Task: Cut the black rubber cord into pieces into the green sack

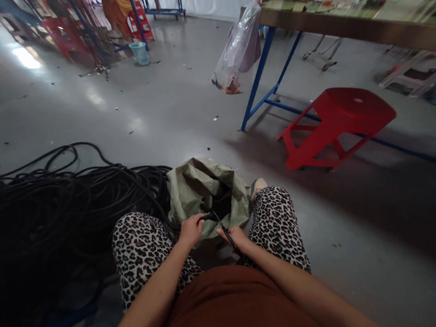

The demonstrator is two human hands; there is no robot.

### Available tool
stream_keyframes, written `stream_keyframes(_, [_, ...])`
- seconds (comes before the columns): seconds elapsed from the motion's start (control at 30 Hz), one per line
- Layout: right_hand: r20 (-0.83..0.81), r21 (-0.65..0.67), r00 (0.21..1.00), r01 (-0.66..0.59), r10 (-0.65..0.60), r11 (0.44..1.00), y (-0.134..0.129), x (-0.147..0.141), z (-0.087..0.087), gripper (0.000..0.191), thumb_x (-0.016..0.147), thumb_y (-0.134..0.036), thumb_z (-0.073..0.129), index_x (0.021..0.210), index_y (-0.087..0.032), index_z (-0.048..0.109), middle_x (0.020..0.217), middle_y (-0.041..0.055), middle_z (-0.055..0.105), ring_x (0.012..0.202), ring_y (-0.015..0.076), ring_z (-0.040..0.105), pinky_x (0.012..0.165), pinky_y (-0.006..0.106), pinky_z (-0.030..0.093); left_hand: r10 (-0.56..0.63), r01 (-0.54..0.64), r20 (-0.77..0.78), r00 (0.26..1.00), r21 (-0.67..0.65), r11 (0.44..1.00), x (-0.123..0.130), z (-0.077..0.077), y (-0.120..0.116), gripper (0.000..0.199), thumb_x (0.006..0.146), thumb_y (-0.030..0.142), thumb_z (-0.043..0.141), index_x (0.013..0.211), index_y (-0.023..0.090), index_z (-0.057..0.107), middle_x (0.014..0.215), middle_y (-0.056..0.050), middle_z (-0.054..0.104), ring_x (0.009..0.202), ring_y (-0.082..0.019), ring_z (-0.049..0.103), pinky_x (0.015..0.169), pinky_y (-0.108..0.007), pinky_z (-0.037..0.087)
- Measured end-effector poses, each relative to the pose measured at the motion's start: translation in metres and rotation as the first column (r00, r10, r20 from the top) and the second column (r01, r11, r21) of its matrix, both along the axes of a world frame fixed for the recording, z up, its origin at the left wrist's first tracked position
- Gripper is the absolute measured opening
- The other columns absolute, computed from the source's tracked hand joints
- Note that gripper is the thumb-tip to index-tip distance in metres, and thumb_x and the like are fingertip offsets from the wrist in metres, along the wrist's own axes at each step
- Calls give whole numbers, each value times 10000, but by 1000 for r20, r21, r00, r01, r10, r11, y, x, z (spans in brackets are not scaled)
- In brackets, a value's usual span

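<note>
Sprawling at nine o'clock from the green sack (182,193), a loose pile of black tubing (123,188) covers the floor in tangled loops. It looks bendy and rubbery, springy rather than fragile; one strand should be light, while the whole heap would probably drag and snag. Out at eleven o'clock, a pale blue basket (139,54) stands on the floor beside a table leg.

At seven o'clock on the sack's rim, the left hand (191,231) has its fingers closed on a strand of tubing (207,216), whose end points in over the sack's mouth. A grip close behind that end, as here, should keep it from flopping; smooth rubber may slide a little if pinched loosely. The sack sits between the knees, its crinkled wall looking thin and soft, easiest to take by the folded rim.

Toward five o'clock, the right hand (237,236) is wrapped around dark scissors (228,235), blades angled up and left toward the strand; I cannot tell whether the blades touch it. They look hard and rigid, best held by the handles.

A clear plastic bag (235,47) hangs from a table edge near twelve, and a red stool (346,111) stands at two o'clock.
</note>
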State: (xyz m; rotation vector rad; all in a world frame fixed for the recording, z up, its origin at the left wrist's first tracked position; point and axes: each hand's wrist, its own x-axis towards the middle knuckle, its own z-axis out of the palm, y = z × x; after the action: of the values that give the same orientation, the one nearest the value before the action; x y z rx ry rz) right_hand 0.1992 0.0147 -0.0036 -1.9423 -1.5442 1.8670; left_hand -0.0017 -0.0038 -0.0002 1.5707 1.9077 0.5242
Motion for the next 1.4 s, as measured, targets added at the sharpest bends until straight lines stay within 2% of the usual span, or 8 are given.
stream_keyframes(0.17, [-41,-154,994,97,-104,983,1,-7,-6,563,814,-674,557,560,-178,476,401,-14,445,320,118,451,318,215,365,57,-57,30,998,2,998,1,6,2,309,860,197,513,1119,202,682,1115,-77,712,1055,-216,641,968,-381,483])
stream_keyframes(0.27, [-80,-221,990,100,-121,970,0,-10,-5,555,833,-673,534,610,-165,502,426,-18,464,332,110,464,331,203,377,67,-67,36,997,8,998,2,8,3,305,865,202,510,1118,197,680,1117,-78,713,1055,-215,644,972,-381,485])
stream_keyframes(0.57, [-140,-181,988,36,-62,983,-1,-9,8,523,832,-646,566,667,-151,531,466,-28,492,368,89,480,373,174,382,43,-43,40,998,-9,999,5,10,2,311,874,211,500,1132,171,670,1132,-90,707,1051,-216,647,959,-376,490])
stream_keyframes(0.87, [-105,-128,994,-44,31,991,-1,-10,16,511,840,-612,585,652,-138,554,471,-14,513,394,85,491,384,162,369,8,-9,45,999,24,1000,7,8,0,301,871,211,494,1099,177,688,1096,-81,719,1029,-205,656,947,-366,502])
stream_keyframes(1.1, [-83,-134,994,-77,66,988,0,-11,14,516,888,-586,532,646,-132,552,482,-13,506,399,90,486,401,179,385,-14,14,18,1000,-7,1000,12,10,-1,309,871,218,498,1110,182,690,1141,-84,709,1079,-205,647,985,-371,491])
stream_keyframes(1.4, [-55,-148,994,-100,92,984,-2,-9,3,574,860,-674,494,683,-132,567,499,-8,502,401,98,495,388,185,365,-106,105,-37,994,-51,993,10,8,-3,326,878,204,502,1156,193,673,1167,-86,699,1109,-212,638,1001,-375,480])
